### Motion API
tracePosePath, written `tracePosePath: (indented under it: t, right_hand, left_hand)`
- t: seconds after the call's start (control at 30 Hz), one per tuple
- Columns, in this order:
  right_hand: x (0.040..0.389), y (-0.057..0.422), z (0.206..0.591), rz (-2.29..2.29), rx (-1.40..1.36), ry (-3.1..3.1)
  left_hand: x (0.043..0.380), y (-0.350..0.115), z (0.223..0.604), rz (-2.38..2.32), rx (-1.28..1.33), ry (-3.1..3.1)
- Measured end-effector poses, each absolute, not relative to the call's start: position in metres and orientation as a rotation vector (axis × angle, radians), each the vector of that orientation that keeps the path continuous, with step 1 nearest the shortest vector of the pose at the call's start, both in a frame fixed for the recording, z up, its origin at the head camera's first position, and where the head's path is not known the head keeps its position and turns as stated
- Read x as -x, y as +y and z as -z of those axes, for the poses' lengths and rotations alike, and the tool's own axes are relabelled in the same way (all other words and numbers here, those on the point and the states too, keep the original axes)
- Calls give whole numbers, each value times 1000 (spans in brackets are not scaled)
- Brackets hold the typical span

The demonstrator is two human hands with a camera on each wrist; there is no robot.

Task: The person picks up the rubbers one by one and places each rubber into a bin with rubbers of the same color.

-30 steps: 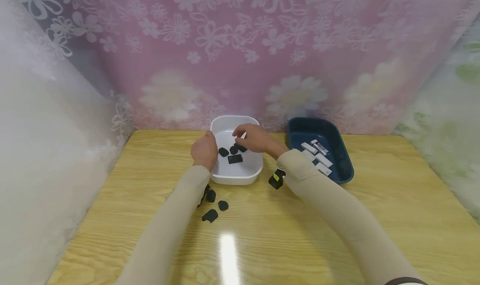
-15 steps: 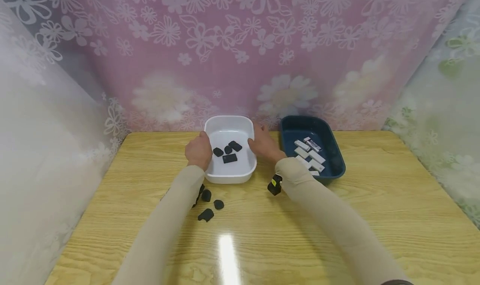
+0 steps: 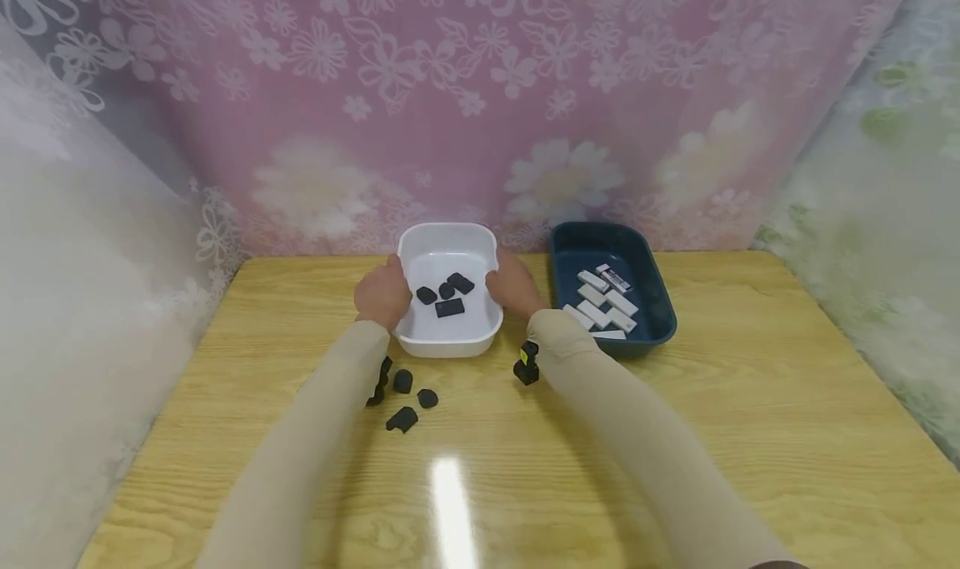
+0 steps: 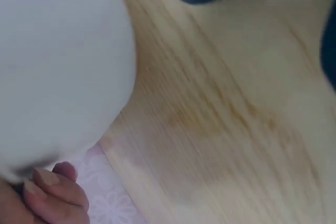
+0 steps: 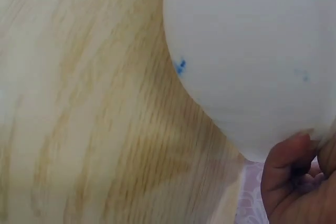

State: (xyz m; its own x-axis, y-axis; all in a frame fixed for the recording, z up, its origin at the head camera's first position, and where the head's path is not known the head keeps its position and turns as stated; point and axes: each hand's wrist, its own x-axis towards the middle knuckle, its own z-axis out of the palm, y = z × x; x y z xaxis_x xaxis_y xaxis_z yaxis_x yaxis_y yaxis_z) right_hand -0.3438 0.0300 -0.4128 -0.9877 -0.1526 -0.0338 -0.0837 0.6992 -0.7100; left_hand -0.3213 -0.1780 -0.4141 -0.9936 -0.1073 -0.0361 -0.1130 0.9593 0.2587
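Note:
A white plastic basin stands between my hands at the back of the table. My left hand grips its left rim, and my right hand holds the right rim. Inside lie several small black pieces, one a flat rectangular block. In the left wrist view, curled fingers meet the edge of the smooth white basin wall. The right wrist view has the bent fingers at the edge of the basin's outer surface, which bears blue specks.
To the right, a dark blue basin holds several white blocks. Loose black pieces lie on the wooden table, in front of the white basin. A pink floral curtain hangs right behind the table.
My right hand has left the inside of the white basin and taken hold of its right rim. The left hand keeps its grip on the left rim. The view has shifted slightly.

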Motion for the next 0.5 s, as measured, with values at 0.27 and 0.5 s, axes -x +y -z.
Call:
tracePosePath:
  t: [0.27,0.5]
  right_hand:
    - [347,21,416,1171,109,2804]
    - [347,25,414,1142,125,2824]
  left_hand:
    - [297,-206,408,-670,65,2956]
    - [251,-234,408,-650,-74,2956]
